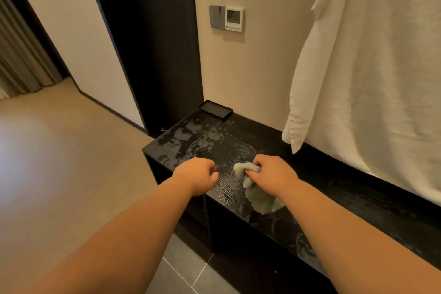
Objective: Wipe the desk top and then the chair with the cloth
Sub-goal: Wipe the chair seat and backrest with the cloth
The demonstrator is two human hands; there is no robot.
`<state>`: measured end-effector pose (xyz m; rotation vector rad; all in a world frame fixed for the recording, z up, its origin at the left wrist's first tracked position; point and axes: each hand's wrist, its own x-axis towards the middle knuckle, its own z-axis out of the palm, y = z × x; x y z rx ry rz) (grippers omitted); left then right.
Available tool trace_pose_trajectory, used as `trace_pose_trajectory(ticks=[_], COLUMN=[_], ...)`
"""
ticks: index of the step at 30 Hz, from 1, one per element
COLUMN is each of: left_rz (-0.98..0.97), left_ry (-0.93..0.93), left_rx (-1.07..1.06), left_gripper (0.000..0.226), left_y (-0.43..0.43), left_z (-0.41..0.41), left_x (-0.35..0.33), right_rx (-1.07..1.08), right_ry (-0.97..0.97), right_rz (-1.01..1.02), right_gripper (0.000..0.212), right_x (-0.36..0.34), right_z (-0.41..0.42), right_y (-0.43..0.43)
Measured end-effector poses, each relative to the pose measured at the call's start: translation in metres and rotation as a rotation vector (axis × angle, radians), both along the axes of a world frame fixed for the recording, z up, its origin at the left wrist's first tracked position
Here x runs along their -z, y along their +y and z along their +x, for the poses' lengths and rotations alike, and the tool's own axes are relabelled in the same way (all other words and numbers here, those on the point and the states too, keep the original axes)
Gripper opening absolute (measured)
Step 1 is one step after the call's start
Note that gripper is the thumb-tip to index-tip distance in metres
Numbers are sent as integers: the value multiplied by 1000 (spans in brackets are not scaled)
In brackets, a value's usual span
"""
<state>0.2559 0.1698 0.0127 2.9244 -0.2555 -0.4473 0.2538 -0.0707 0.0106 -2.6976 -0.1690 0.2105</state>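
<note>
The right hand (274, 172) grips the cloth (261, 201) in a bunch, ready to rub the wet table (353, 198) near its front edge. The left hand (198, 175) is loosely curled and holds nothing.

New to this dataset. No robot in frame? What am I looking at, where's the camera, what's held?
No machine here: a person works with bare hands, and the single picture comes from a wide-angle camera worn on the head, looking forward and down. The right hand grips a bunched grey-green cloth that lies on the black desk top, which shows wet streaks. The left hand holds nothing, fingers loosely curled over the desk's near edge. A shallow black tray sits at the far corner; white fabric hangs on the right.
</note>
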Motion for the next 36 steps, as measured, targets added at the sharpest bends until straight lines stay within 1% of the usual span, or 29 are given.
trace_pose_trajectory(ticks=[5,9,15,19,22,28,36], left_rz=[-10,-2,-5,-41,-31,-46,-56], left_ry=[-17,-33,-25,-16,-19,-10,15], left_rx=[-80,-94,-30,32,81,121,169], left_gripper=[35,37,32,34,35,35,36], left_y=[48,92,154,188,210,233,218], left_z=[29,60,122,164,195,246,309], left_x=[4,12,13,6,6,14,32], right_rx=[-51,-79,-27,25,78,145,187], right_ry=[12,27,20,52,56,46,64], right_rz=[16,6,9,-3,26,52,49], right_gripper=[20,22,21,18,16,15,17], right_x=[4,7,10,10,14,22,36], right_z=[36,71,125,158,178,211,266], right_y=[51,96,163,204,227,252,243])
